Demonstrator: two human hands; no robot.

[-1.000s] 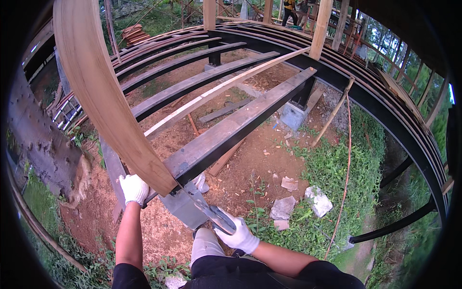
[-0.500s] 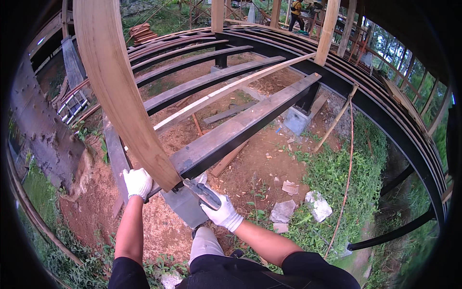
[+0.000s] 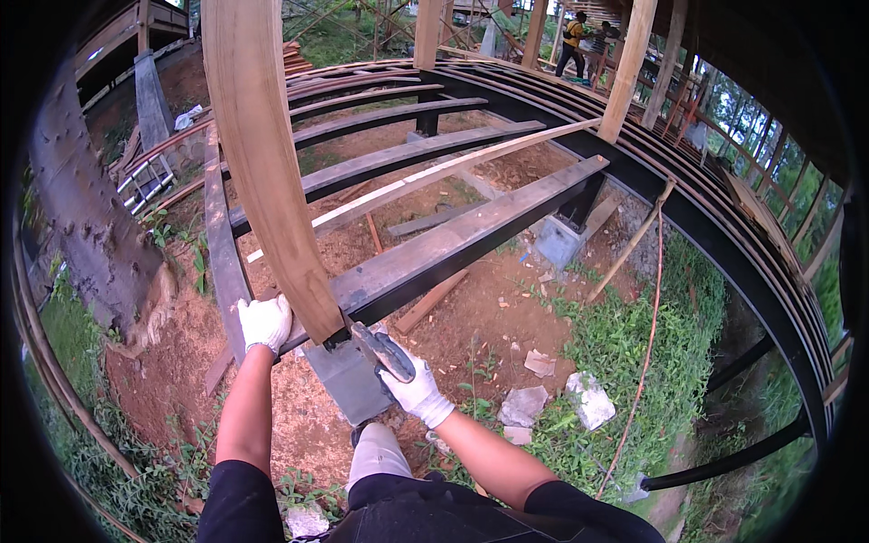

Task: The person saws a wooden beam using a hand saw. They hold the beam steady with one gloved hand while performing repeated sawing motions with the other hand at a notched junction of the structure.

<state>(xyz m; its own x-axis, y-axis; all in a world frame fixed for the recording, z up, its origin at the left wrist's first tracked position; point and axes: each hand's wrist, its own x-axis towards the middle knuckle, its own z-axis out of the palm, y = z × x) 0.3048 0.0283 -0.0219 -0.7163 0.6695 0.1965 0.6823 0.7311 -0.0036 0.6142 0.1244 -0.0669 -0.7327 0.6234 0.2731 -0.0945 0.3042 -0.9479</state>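
Note:
My left hand [image 3: 264, 323], in a white glove, is closed over the dark beam [image 3: 225, 271], left of the post's foot. A thick wooden post [image 3: 265, 163] rises in front of me, its lower end at the corner where the beams meet. In my white-gloved right hand [image 3: 420, 395] is a flat, worn hand tool [image 3: 384, 353] with a dark grip; its exact kind I cannot make out. The tool's far end is close to the right side of the post's foot. Below the corner stands a grey concrete footing [image 3: 353, 385].
Dark floor joists [image 3: 471, 237] span the frame ahead, with a pale batten [image 3: 453, 166] across them. Broken concrete pieces [image 3: 593, 398] lie in the grass at right. A leaning pole [image 3: 634, 237] stands beyond. At left is a tree trunk [image 3: 95, 208]. Another person [image 3: 572, 45] is far back.
The view has shifted, so the post and frame sit farther right in the picture. Both hands keep nearly the same places by the post's foot, the tool still in my right hand.

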